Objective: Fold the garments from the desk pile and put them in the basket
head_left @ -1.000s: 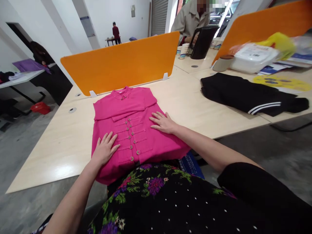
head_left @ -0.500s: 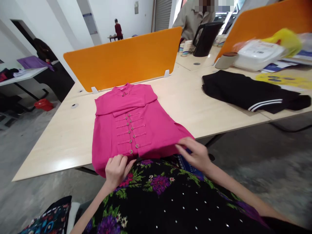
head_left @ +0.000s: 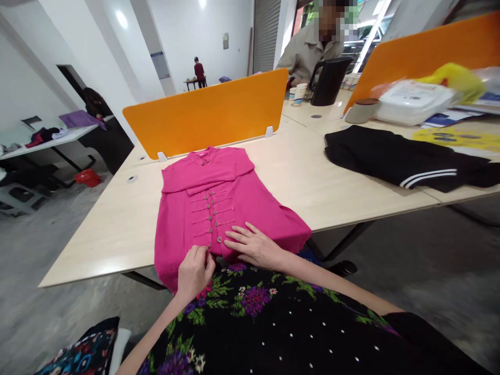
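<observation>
A bright pink jacket [head_left: 253, 208] with knotted cord fastenings and round buttons lies front up on the table, its sleeves folded across the chest. Its lower edge hangs over the table's near side. My left hand [head_left: 195, 273] is closed at the bottom of the front opening, thumb and fingers pinching the cloth beside the lowest button. To its right, my right hand [head_left: 255, 246] rests flat on the jacket with fingers spread, the fingertips close to a button on the other front edge.
An orange divider [head_left: 207, 114] stands behind the jacket on the pale wooden table [head_left: 105, 229]. To the right lie a black garment [head_left: 375, 153] with white stripes and a white plastic box [head_left: 416, 101]. A black jug [head_left: 330, 80] and paper cups [head_left: 299, 95] stand near another person [head_left: 312, 47].
My right hand has let go of the jacket's right hem corner and moved left onto its front, fingers spread. My left hand has shifted slightly right along the lower edge. The view has tilted up.
</observation>
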The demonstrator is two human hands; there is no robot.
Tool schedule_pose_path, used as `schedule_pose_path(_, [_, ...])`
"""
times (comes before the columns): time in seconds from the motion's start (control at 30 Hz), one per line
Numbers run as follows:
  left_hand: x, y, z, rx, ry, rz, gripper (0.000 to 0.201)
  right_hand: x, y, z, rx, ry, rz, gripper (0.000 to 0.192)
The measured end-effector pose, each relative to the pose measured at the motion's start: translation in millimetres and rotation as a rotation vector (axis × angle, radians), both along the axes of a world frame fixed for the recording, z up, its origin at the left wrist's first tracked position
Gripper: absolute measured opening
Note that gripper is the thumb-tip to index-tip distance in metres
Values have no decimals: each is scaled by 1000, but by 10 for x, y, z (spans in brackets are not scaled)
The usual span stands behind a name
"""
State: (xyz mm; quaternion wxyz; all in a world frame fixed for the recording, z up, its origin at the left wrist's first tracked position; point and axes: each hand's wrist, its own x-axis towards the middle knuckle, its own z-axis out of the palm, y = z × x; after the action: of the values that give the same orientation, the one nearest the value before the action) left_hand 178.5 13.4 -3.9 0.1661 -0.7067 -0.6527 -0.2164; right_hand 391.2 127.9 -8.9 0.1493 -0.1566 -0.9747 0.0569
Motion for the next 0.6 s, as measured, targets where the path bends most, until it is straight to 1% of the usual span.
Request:
schedule_pose_path(0.07, [20, 27, 43, -17, -58, -68, 18, -4, 3, -3, 5, 7, -1, 50])
schedule_pose_path(0.13, [44, 62, 69, -59, -60, -144, 21, -26, 12, -7, 8, 18, -9, 49])
schedule_pose_path(0.23, [34, 63, 51, -162, -30, -197, 23, -28, 19, -1, -2, 57, 5, 47])
schedule_pose_path(0.3, [-50, -32, -23, -262, -58, -160, 28, 63, -5, 20, -34, 161, 37, 39])
schedule_pose_path(0.33, [-124, -116, -86, -314, -104, -110, 33, 153, -30, 31, -56, 247, 37, 34])
schedule_pose_path(0.37, [-222, -223, -165, -365, -173, -31, 36, 275, -64, 36, -76, 350, 15, 29])
schedule_pose_path(0.4, [-344, -344, -257, -408, -262, 74, 38, 427, -104, 31, -93, 456, -41, 25])
schedule_pose_path(0.43, [-488, -470, -357, -438, -361, 191, 39, 602, -148, 10, -103, 554, -129, 21])
schedule_pose_path(0.47, [-649, -590, -458, -464, -468, 330, 41, 792, -192, -30, -109, 638, -249, 17])
schedule_pose_path(0.5, [-820, -692, -552, -465, -583, 440, 42, 985, -231, -91, -115, 704, -395, 17])
schedule_pose_path(0.53, [-989, -767, -633, -427, -699, 503, 43, 1172, -258, -171, -129, 752, -558, 18])
schedule_pose_path(0.57, [-1144, -810, -696, -351, -780, 553, 48, 1342, -270, -265, -163, 782, -721, 19])
schedule_pose_path(0.6, [-1274, -820, -736, -297, -862, 548, 55, 1486, -263, -369, -227, 795, -859, 21])
